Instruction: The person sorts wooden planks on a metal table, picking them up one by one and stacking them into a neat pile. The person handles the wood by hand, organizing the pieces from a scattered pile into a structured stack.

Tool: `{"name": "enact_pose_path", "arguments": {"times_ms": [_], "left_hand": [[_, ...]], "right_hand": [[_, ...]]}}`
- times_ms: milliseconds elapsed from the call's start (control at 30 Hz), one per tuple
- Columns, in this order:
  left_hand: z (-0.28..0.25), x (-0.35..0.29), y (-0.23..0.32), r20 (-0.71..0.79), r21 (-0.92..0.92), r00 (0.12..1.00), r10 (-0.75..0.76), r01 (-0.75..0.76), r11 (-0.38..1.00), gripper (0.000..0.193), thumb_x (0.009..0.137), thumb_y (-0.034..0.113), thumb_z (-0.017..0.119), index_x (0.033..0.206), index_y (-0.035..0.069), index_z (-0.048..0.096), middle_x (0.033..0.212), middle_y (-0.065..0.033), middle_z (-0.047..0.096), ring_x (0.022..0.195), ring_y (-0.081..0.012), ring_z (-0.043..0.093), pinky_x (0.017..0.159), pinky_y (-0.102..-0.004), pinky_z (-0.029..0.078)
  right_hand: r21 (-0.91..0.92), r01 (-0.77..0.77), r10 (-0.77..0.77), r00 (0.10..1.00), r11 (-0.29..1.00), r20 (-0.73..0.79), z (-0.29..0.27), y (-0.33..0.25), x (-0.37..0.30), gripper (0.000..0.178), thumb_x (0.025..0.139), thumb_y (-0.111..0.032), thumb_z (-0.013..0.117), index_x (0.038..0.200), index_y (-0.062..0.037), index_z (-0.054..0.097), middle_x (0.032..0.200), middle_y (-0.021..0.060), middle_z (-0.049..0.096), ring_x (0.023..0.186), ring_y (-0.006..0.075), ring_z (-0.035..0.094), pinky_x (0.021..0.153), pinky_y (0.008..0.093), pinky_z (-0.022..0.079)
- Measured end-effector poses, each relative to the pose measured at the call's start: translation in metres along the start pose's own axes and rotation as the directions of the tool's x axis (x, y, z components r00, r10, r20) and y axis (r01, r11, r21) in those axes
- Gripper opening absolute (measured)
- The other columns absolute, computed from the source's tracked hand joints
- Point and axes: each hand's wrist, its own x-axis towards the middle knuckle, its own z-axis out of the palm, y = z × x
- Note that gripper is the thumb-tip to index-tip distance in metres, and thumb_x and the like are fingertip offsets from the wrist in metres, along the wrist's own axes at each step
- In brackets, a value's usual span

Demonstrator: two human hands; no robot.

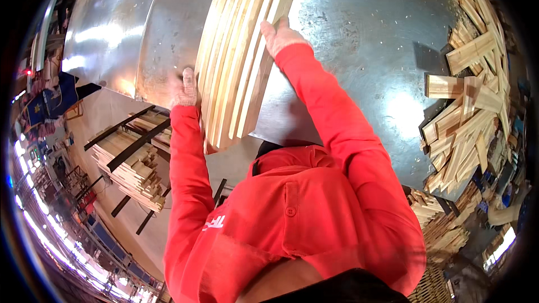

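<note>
Several long pale wooden strips [236, 50] stand side by side as a bundle, running away from me over the metal table. Their near ends reach past the table's front edge, in front of my red jacket. At the bundle's left side, my left hand [185, 88] presses in with its thumb upward; its fingers are partly hidden and slightly blurred. My right hand [283, 37] grips the right side farther up, thumb and fingers against the outermost strip. Between them the two hands hold the strips together, with uneven ends and narrow gaps.
The shiny metal table [359, 50] spreads ahead, with wood chips on it. A loose heap of short wood pieces [469, 106] lies along its right edge. Below on the left, stacked boards [132, 163] rest on dark metal bars. More stacked wood [443, 230] stands at lower right.
</note>
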Motion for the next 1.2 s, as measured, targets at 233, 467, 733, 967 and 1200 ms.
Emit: {"name": "enact_pose_path", "arguments": {"times_ms": [233,467,733,967,1200], "left_hand": [[0.012,0.015,0.004,0.422,-0.378,0.9,0.113,0.062,0.924,0.053,0.096,0.046,0.04,0.126,0.006,0.056,0.102,-0.0182,0.066,0.093,-0.0296,0.063,0.081,-0.0385,0.049],[0.021,-0.04,0.034,0.157,0.42,0.807,0.569,-0.576,0.701,0.107,0.074,0.062,0.061,0.147,-0.004,0.016,0.137,-0.0291,0.038,0.122,-0.0379,0.045,0.096,-0.044,0.043],[0.011,-0.082,0.114,0.227,0.568,0.89,0.396,-0.452,0.688,0.115,0.072,0.062,0.067,0.151,0.004,0.007,0.151,-0.0287,0.02,0.14,-0.0441,0.02,0.112,-0.0482,0.026],[0.169,-0.202,0.382,0.517,-0.792,0.348,0.782,-0.15,0.591,0.065,0.097,0.029,0.048,0.15,0.006,0.019,0.138,-0.0194,0.044,0.12,-0.0312,0.05,0.096,-0.0423,0.048],[0.226,-0.329,0.424,0.779,-0.596,0.3,0.55,0.087,0.798,0.046,0.08,0.027,0.072,0.117,0.002,0.061,0.1,-0.0064,0.067,0.086,-0.0162,0.06,0.08,-0.0302,0.049]], "right_hand": [[-0.019,0.168,-0.168,0.986,0.986,0.022,0.066,0.031,-0.034,0.092,0.093,-0.056,0.036,0.143,0.0156,0.007,0.117,0.0371,0.055,0.109,0.0431,0.058,0.095,0.0428,0.045],[-0.029,0.373,-0.325,0.842,0.927,0.43,0.028,0.018,-0.058,0.069,0.092,-0.056,0.043,0.139,-0.0057,0.042,0.12,0.0232,0.058,0.106,0.0349,0.059,0.093,0.0452,0.045],[-0.149,-0.463,-0.079,0.168,0.873,-0.983,-0.227,0.282,-0.136,0.066,0.081,-0.051,0.06,0.13,-0.0066,0.052,0.115,0.0229,0.06,0.108,0.0388,0.057,0.097,0.0481,0.044],[0.39,-0.017,0.365,0.395,0.921,-0.843,-0.219,0.375,-0.2,0.081,0.078,-0.045,0.071,0.139,-0.0026,0.039,0.133,0.0209,0.051,0.124,0.0338,0.049,0.104,0.0403,0.039],[0.104,-0.373,0.296,0.507,0.922,-0.81,-0.242,0.438,-0.252,0.11,0.068,-0.056,0.074,0.149,-0.004,0.02,0.15,0.0304,0.021,0.137,0.0458,0.026,0.113,0.0514,0.022]]}}
